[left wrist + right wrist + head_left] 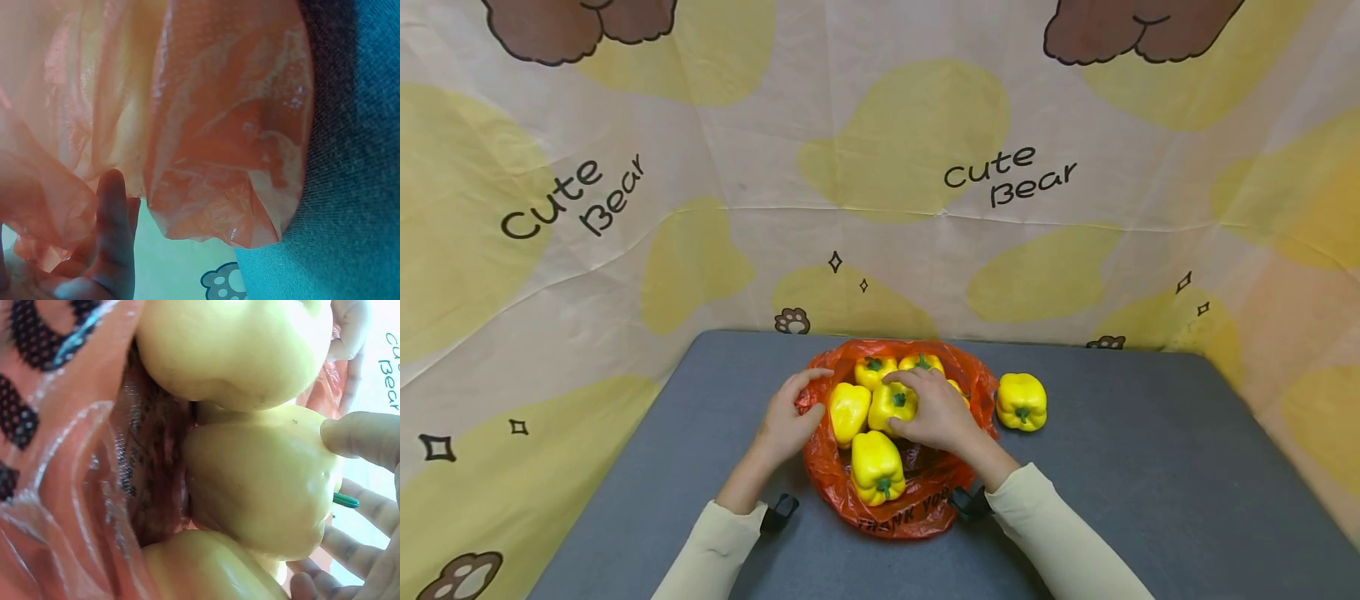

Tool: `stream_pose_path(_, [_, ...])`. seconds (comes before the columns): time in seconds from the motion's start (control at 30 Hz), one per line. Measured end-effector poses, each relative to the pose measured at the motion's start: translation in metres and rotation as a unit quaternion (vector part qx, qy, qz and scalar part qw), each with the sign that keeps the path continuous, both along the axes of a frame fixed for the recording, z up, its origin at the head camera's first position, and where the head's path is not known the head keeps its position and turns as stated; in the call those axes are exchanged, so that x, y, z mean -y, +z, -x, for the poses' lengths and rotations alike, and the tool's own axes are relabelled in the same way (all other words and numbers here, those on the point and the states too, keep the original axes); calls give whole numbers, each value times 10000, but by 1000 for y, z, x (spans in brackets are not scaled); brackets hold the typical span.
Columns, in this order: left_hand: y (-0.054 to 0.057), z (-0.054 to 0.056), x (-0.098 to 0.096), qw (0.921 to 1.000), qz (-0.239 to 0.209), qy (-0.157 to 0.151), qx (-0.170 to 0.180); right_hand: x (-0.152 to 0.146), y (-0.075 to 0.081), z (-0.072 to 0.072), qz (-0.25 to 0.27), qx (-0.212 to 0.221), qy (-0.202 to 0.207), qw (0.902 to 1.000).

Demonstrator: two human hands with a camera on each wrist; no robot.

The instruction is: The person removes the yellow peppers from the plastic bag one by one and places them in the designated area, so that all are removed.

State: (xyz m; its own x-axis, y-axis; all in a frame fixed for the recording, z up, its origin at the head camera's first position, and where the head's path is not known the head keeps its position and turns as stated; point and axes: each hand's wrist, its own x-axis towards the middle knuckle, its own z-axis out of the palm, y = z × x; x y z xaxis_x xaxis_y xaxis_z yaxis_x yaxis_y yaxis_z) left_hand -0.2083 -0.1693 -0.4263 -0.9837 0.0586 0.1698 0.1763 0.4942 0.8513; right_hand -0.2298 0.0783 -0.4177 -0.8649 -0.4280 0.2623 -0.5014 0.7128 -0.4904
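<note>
A red plastic bag (pixel 917 521) printed THANK YOU stands with its mouth spread wide around several yellow bell peppers. My right hand (pixel 936 408) reaches into it and grips a yellow bell pepper (pixel 895 402) in the middle, thumb on the near side and fingers behind the green stem. That held pepper (pixel 262 481) lies between two others in the right wrist view. At the bag's left rim is my left hand (pixel 786 421), thumb and fingers curved apart with red plastic between them. One finger (pixel 112 212) touches the bag's outside in the left wrist view.
One yellow bell pepper (pixel 1021 402) sits on the grey table (pixel 1150 467), just right of the bag. Inside the bag, another pepper (pixel 877 467) lies nearest me and one (pixel 850 412) lies at the left. A printed cloth (pixel 887 150) hangs behind the table.
</note>
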Motion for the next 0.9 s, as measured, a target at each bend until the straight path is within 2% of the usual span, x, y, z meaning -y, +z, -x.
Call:
stream_pose_path(0.2, [1,-1,0,10000,-20,-18,-74,-2,6,-2,98,-67,17,9999])
stream_pose_path(0.43, [1,0,0,10000,-23,-17,-54,-6,15,-7,342,55,-21,9994])
stream_pose_path(0.63, [-1,3,0,9999,-144,-36,36,-12,26,-11,556,-184,21,9983])
stream_pose_path(0.9, [-2,3,-1,9999,-157,22,-24,-23,38,-13,1100,-258,148,9935])
